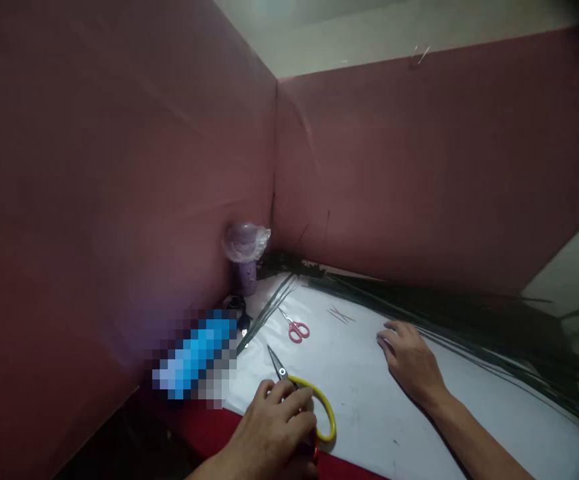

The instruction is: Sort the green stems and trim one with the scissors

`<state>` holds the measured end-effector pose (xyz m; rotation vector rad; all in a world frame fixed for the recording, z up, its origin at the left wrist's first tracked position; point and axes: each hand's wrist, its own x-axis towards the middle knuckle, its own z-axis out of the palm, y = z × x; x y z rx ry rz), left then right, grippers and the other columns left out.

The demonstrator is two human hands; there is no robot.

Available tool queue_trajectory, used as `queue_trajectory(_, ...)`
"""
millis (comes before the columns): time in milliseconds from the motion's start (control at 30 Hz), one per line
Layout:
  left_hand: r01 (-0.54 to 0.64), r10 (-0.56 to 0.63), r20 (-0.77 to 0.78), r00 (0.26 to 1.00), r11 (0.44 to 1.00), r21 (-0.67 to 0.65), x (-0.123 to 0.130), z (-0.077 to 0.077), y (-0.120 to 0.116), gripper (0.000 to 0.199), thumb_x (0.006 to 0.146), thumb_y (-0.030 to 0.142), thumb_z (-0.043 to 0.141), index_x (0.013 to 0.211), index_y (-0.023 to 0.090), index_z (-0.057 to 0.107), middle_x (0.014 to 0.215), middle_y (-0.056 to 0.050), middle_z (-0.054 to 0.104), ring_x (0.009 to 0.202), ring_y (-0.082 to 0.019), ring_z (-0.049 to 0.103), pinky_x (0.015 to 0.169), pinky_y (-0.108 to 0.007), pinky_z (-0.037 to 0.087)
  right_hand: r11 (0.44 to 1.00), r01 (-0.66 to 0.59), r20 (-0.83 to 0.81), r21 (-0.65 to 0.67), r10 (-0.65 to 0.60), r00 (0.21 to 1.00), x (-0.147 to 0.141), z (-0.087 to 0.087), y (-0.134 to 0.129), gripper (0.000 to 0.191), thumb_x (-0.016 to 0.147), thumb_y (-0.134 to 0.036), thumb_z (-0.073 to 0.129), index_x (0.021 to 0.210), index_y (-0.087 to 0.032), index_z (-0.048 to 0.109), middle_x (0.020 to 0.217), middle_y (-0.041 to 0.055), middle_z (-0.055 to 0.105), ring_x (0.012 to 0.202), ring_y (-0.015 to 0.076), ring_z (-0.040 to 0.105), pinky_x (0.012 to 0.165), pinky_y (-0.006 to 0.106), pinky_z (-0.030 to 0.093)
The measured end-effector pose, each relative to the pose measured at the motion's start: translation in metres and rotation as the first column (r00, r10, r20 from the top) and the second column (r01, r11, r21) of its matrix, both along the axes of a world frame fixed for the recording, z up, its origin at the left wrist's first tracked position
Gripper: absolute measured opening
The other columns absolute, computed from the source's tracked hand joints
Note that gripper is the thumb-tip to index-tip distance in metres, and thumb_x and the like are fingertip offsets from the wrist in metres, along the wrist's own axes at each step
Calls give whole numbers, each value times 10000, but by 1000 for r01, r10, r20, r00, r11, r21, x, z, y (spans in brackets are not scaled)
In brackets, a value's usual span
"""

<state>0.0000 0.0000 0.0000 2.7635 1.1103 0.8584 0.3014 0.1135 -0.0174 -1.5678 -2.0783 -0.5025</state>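
Note:
Large scissors with yellow handles lie near the front edge of the white-covered table, blades pointing away to the left. My left hand is curled over their handles, covering part of them; a bit of red shows beneath it. On the right, my right hand rests on the white surface near a long bundle of dark green strands, its fingers bent and nothing visible in them. Small scissors with pink handles lie farther back. Beside them are a few thin brown sticks.
A purple cup-like container with clear plastic on top stands in the back corner. Loose green strands and a black object lie near it. A pixelated blue shape is at left. Reddish walls enclose the table.

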Motion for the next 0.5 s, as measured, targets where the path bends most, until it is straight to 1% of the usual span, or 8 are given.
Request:
queue_trajectory(100, 41, -44, -32, 999, 996, -77, -1, 7, 2, 227, 662, 247, 686, 835, 226, 540, 948, 34, 638, 866, -172, 511, 752, -307, 352, 1000, 1, -7, -2, -1, 1000, -1, 1, 0, 188, 858, -224, 480, 815, -185, 659, 1018, 109, 605, 986, 268, 518, 794, 368, 468)
queue_trajectory(167, 61, -63, -34, 997, 996, -70, 0, 8, 2, 144, 722, 250, 636, 835, 237, 547, 901, 38, 634, 864, -169, 498, 751, -309, 330, 1000, 0, -12, -2, 0, 1000, -1, 1, -1, 190, 859, -224, 477, 814, -185, 658, 1020, 110, 605, 987, 271, 517, 795, 373, 466)
queue_trajectory(233, 89, -90, -33, 995, 995, -36, 3, 6, 3, 87, 774, 292, 596, 841, 253, 558, 870, 36, 625, 853, -168, 486, 735, -311, 312, 1000, -1, -15, -3, 1, 1000, -1, 1, -1, 193, 860, -222, 474, 815, -189, 658, 1025, 107, 604, 988, 271, 516, 794, 374, 465)
queue_trajectory(300, 115, -115, -36, 993, 993, 3, 7, 3, 4, 75, 796, 313, 572, 856, 267, 565, 851, 36, 617, 837, -168, 476, 716, -313, 297, 1000, -3, -18, -5, 3, 1000, -1, 1, -2, 192, 859, -220, 473, 818, -192, 658, 1026, 105, 603, 985, 270, 516, 793, 373, 465)
queue_trajectory(400, 124, -122, -35, 992, 992, 40, 9, 0, 7, 104, 784, 321, 578, 875, 272, 564, 848, 29, 606, 831, -176, 462, 700, -314, 288, 1000, -3, -23, -6, 3, 1000, -1, 1, 0, 187, 855, -219, 479, 827, -189, 661, 1018, 106, 605, 974, 271, 518, 800, 378, 464)
queue_trajectory(500, 110, -110, -43, 993, 994, 4, 9, 3, 13, 140, 762, 282, 591, 900, 275, 568, 889, 17, 599, 852, -184, 451, 723, -316, 309, 1000, -3, -27, -8, 3, 1000, -1, 0, 1, 188, 854, -223, 482, 824, -184, 663, 1013, 112, 606, 970, 274, 520, 792, 378, 466)
